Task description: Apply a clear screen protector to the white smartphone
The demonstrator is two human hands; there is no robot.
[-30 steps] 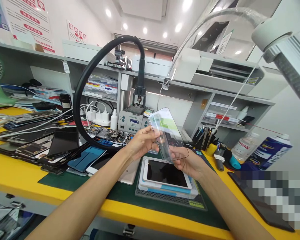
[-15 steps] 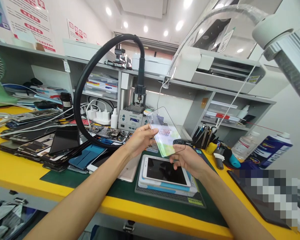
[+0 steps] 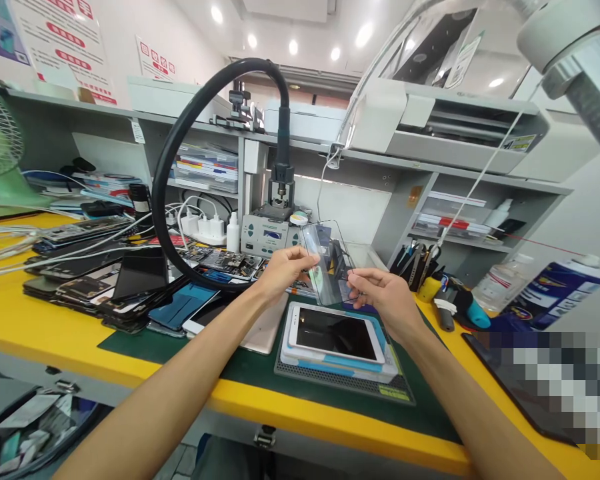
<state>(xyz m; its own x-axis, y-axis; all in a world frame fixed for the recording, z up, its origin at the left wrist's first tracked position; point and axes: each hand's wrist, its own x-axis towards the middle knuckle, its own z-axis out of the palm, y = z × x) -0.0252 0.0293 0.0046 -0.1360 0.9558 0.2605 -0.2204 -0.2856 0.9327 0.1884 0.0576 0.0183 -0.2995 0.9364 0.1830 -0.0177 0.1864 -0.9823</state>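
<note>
Over the desk, a clear, thin, dark-edged screen protector point(image 3: 334, 270) is held up tilted between my two hands. My left hand point(image 3: 286, 275) is closed, thumb and fingers pinching its left edge. At its lower right edge, the fingers of my right hand point(image 3: 387, 297) are pinched together on it. Below lies a white tablet point(image 3: 336, 335) with a dark screen, face up on a white and blue box point(image 3: 300, 359). The box rests on a grey perforated pad point(image 3: 340, 382) on the green mat point(image 3: 240, 389).
A black flexible hose point(image 3: 161, 180) loops up on the left, near a grey control station point(image 3: 265, 235). Stacked phone parts point(image 3: 80, 283) crowd the left desk. Tools point(image 3: 415, 267), a plastic bottle point(image 3: 500, 283) and a blue can point(image 3: 555, 293) stand right. A lamp arm point(image 3: 585, 93) hangs overhead.
The screen protector has turned and looks clear, where it showed a bright coloured picture before. A black tab seen near my right fingers no longer shows. My right hand has shifted its grip along the edge.
</note>
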